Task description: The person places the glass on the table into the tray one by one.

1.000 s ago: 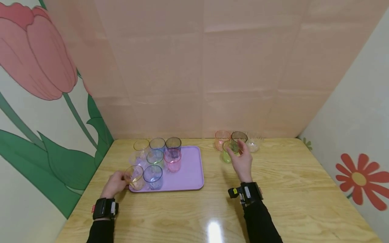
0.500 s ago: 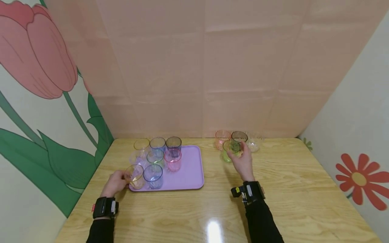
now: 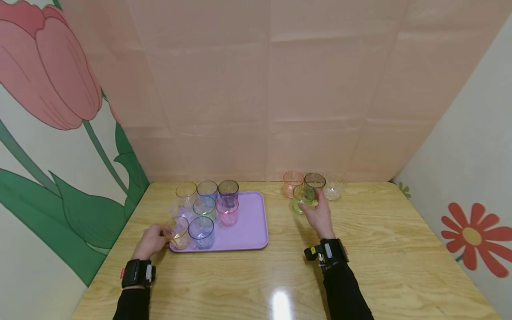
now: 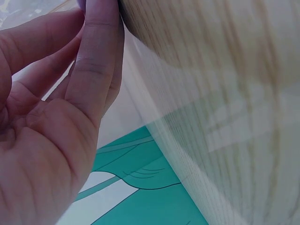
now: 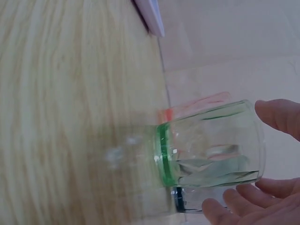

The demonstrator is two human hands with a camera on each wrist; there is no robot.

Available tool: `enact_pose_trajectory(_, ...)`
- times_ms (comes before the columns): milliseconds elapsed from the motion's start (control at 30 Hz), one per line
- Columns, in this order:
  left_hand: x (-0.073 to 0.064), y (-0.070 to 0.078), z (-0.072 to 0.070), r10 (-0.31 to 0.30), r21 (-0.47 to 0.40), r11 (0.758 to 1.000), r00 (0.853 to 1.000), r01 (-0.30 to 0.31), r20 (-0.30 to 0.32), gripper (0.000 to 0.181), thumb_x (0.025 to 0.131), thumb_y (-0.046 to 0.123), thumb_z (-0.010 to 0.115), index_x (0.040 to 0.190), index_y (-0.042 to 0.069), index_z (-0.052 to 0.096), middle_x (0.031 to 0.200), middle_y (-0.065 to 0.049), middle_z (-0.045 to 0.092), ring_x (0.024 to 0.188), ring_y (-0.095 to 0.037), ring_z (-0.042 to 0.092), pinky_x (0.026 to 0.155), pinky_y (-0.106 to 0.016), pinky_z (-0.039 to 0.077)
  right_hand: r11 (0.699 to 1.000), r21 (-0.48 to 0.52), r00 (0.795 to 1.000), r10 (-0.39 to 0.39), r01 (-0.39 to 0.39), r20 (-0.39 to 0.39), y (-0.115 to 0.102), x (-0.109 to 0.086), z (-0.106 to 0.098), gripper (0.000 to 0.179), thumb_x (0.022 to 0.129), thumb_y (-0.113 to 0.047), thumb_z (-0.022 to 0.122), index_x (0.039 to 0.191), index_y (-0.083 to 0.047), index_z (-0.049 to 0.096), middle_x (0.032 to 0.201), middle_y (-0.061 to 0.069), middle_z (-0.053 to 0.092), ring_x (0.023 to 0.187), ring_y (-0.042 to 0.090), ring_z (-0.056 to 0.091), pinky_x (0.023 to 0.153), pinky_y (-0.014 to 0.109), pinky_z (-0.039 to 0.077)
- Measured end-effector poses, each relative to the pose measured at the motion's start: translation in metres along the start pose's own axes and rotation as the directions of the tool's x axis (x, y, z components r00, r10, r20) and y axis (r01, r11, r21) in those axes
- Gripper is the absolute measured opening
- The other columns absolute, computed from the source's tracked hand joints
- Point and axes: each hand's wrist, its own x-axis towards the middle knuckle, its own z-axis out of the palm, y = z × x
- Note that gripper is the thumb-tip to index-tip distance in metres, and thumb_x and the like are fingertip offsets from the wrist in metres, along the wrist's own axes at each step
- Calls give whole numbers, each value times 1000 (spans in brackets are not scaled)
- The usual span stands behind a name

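Observation:
In the head view my left hand (image 3: 150, 242) is at the purple tray's (image 3: 248, 238) left front corner. Its thumb and fingers pinch the tray's edge, a sliver of which shows at the top of the left wrist view. Close by, a yellow-rimmed glass (image 3: 177, 233) stands on the tray and partly covers the fingertips. My right hand (image 3: 318, 216) is around a green glass (image 5: 211, 150) standing upright on the table. In the right wrist view the thumb and fingers lie on either side of its rim, loosely bent, without a firm hold showing.
Several clear tinted glasses, among them a blue one (image 3: 202, 233) and a pink one (image 3: 227, 211), fill the tray's left part. Behind the green glass stand a red glass (image 3: 293, 182), a dark glass (image 3: 315, 179) and a clear glass (image 3: 333, 191), close to the back wall.
My right hand has come down lower around the green glass, its fingers nearer the sides. The left hand, tray and glasses stay in place.

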Motion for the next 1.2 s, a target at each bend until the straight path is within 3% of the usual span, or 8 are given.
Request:
enact_pose_trajectory(367,1,1,0,-34,3,999,999,34,14,11,84,-8,59,77,0,63,81,-9,62,76,-22,57,65,-30,48,1000,3,999,9,-9,33,4,3,1,88,94,-12,70,159,3,12,164,27,17,150,44,20,117,59,28)
enact_pose_trajectory(567,1,1,0,-54,0,999,998,54,22,11,85,-8,58,79,0,64,81,-8,62,77,-22,57,66,-29,47,1000,26,1000,5,-5,3,1,0,2,87,92,-12,73,158,3,18,160,29,24,147,46,26,114,60,32)
enact_pose_trajectory(767,1,0,1,-32,-9,999,999,32,13,15,84,-9,58,74,2,60,82,-9,61,76,-22,57,65,-30,48,998,54,1000,14,-14,-9,3,0,5,88,91,-13,75,158,1,20,160,29,25,147,44,26,114,60,31)
enact_pose_trajectory(967,2,-1,2,-17,14,1000,1000,17,11,21,84,-7,58,68,6,53,79,-7,60,73,-21,56,64,-30,47,999,30,1000,29,-29,0,5,2,9,90,91,-17,75,159,-2,18,162,27,22,150,42,22,117,58,28)
enact_pose_trajectory(1200,4,-4,2,-12,14,1000,1000,12,5,21,84,-7,58,68,6,54,79,-7,60,74,-21,55,64,-30,47,1000,-18,998,4,-5,-70,7,3,16,93,84,-18,82,156,2,26,156,31,28,144,46,30,117,56,26)
